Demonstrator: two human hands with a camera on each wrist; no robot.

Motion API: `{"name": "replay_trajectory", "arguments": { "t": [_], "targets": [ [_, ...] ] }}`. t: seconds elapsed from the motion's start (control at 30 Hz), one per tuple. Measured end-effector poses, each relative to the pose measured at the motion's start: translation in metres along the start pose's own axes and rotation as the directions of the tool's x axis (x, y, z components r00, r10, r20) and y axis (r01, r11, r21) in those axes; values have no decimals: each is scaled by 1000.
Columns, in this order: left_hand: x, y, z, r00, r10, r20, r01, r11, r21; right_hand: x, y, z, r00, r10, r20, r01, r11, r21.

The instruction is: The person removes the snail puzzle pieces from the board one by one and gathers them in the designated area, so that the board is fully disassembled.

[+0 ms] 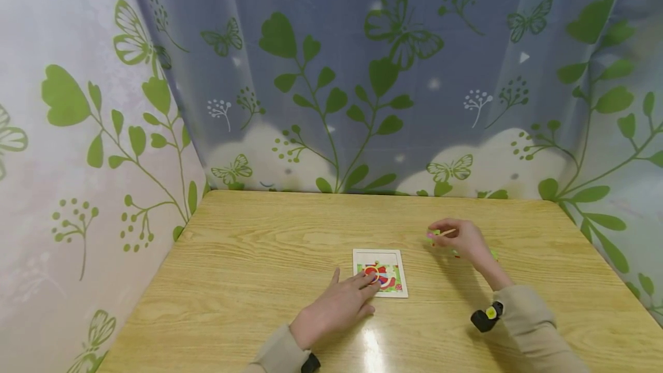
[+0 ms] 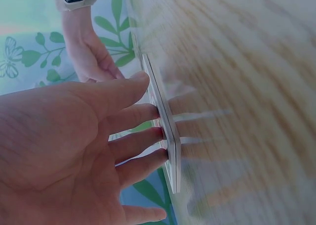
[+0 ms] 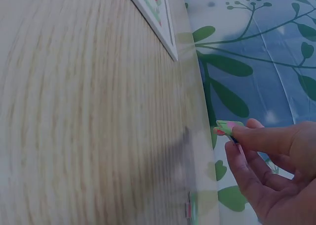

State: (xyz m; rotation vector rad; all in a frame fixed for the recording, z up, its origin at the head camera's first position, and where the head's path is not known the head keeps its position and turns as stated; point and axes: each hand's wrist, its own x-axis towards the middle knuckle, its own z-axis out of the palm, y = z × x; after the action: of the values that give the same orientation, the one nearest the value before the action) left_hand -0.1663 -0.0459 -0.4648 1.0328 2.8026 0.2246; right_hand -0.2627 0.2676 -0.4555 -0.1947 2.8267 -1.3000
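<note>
Backdrop (image 1: 331,73), one: blue and pale cloth behind your work, printed with green leaves and butterflies.

Surface (image 1: 248,246), one: light wood grain, glossy, carrying the items below.

Sleeves, two, beige: left sleeve (image 1: 282,350) and right sleeve (image 1: 533,321), each ending at your wrist.

Left hand (image 1: 340,304), one: palm down, fingers extended and spread, gripping nothing; your fingertips rest on the picture in the tray.

Right hand (image 1: 466,240), one: raised above the surface, right of the tray, thumb and fingertips closed in a pinch on a small piece.

Tray (image 1: 378,258), one: white-framed, flat on the surface before you, partly under your left fingers; a red, green and blue picture fills its lower part, and a pale strip shows along its far side.

Wrist devices (image 1: 487,316), two, black: one on each of your wrists.

Loose pieces (image 3: 192,210): lying on the surface beneath and beside your right hand; perhaps two or more, mostly hidden.

Pinched piece (image 3: 228,125), one: thin, green with pink, held clear of the surface between your right thumb and fingertips.
</note>
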Motion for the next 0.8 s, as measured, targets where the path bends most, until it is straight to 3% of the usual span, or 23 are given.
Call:
{"name": "replay_trajectory", "arguments": {
  "t": [0.37, 0.8],
  "targets": [
    [1, -2, 3, 1000, 10, -10, -10, 1000, 9, 1, 13, 6, 998, -20, 52, 26, 992, -121],
    [0, -1, 0, 1000, 8, -4, -8, 1000, 0, 2, 10, 8, 998, 9, 60, 5, 971, -239]
  ]
}}
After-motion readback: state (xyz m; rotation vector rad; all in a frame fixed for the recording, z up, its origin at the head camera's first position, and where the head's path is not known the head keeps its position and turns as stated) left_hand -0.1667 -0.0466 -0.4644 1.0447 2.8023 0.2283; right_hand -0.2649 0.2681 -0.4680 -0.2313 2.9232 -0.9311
